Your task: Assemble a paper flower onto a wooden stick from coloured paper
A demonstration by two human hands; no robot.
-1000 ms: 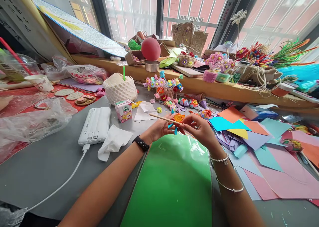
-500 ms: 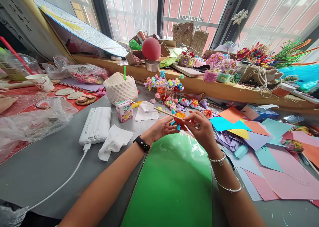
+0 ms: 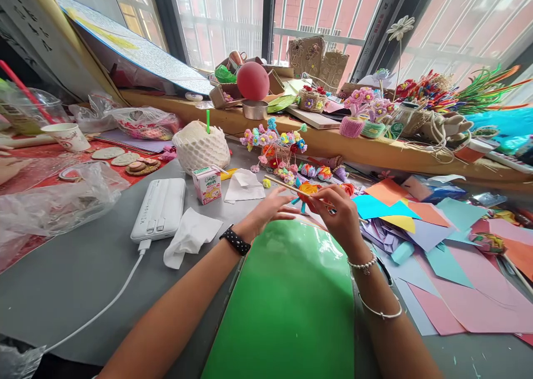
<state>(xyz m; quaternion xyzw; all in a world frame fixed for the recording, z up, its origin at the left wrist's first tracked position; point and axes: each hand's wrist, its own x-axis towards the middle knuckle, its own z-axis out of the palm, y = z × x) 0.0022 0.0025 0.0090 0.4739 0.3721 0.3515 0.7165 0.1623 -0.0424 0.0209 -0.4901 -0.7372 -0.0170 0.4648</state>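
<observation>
My right hand (image 3: 338, 211) pinches a thin wooden stick (image 3: 285, 185) that points up and left. At its fingertips is a small folded-paper flower (image 3: 308, 187), orange with blue pointed pieces; whether the fingers grip the flower too, I cannot tell. My left hand (image 3: 270, 210) is open beside it, fingers stretched toward the flower with nothing held. Both hands are above the far end of a shiny green board (image 3: 287, 296). Beyond them stand a little basket of colourful flowers (image 3: 277, 151) and several folded-paper pieces (image 3: 323, 172).
At left are a white power bank (image 3: 159, 210) with a cable, crumpled tissue (image 3: 194, 235), a small drink carton (image 3: 207, 186) and a coconut (image 3: 201, 146) with a green straw. Coloured paper sheets (image 3: 470, 290) cover the right side. Another person's hand (image 3: 12, 171) shows at far left.
My left hand has let go of the flower, its fingers straightening out. The flower and stick have shifted slightly right and up with my right hand.
</observation>
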